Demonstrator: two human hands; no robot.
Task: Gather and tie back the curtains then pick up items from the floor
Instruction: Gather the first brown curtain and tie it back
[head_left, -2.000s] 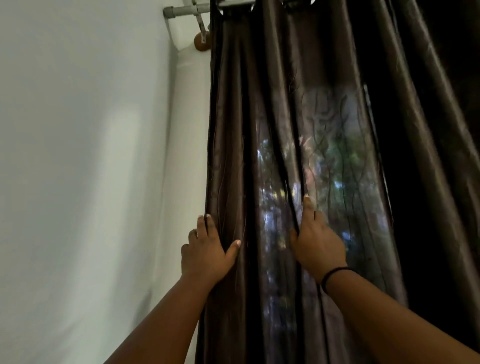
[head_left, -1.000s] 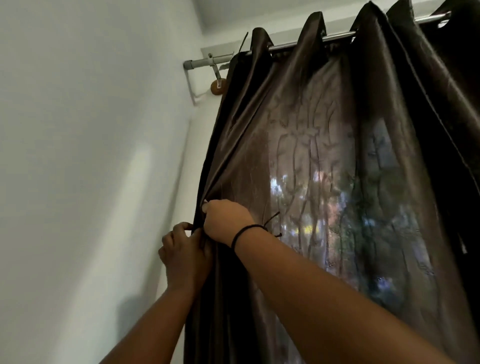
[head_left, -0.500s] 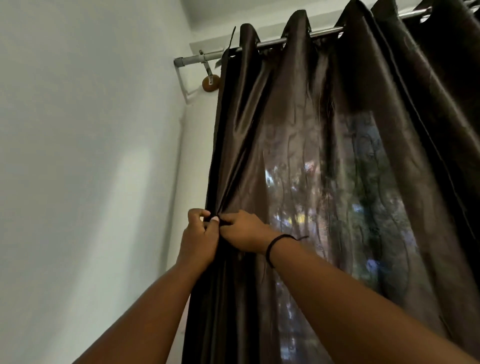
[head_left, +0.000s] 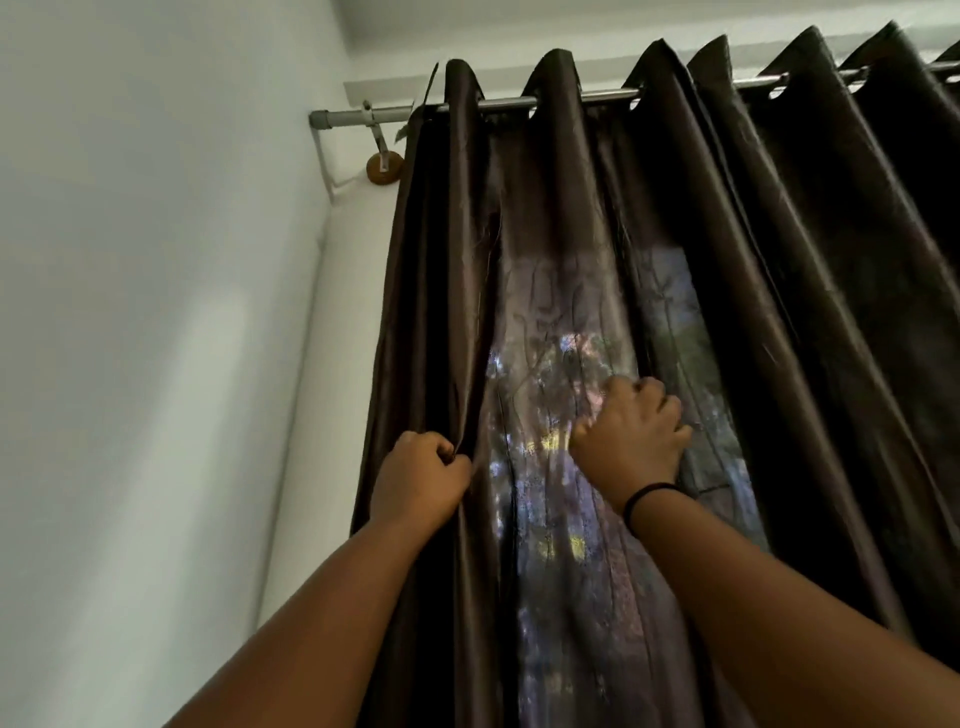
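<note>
Brown satin curtain (head_left: 779, 322) hangs from the metal rod (head_left: 597, 96) well above both your hands, its folds falling between and around them. Your left hand (head_left: 418, 480) has its grip closed tight on the curtain's leftmost folds, beside the white wall (head_left: 156, 312). Your right hand (head_left: 631, 434), black band (head_left: 649, 493) at the wrist, has its grip curled into a fold just right of the sheer lit patch.

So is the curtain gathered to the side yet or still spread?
Mostly spread: the curtain hangs along the rod; only its edge folds are bunched in the left hand.
</note>
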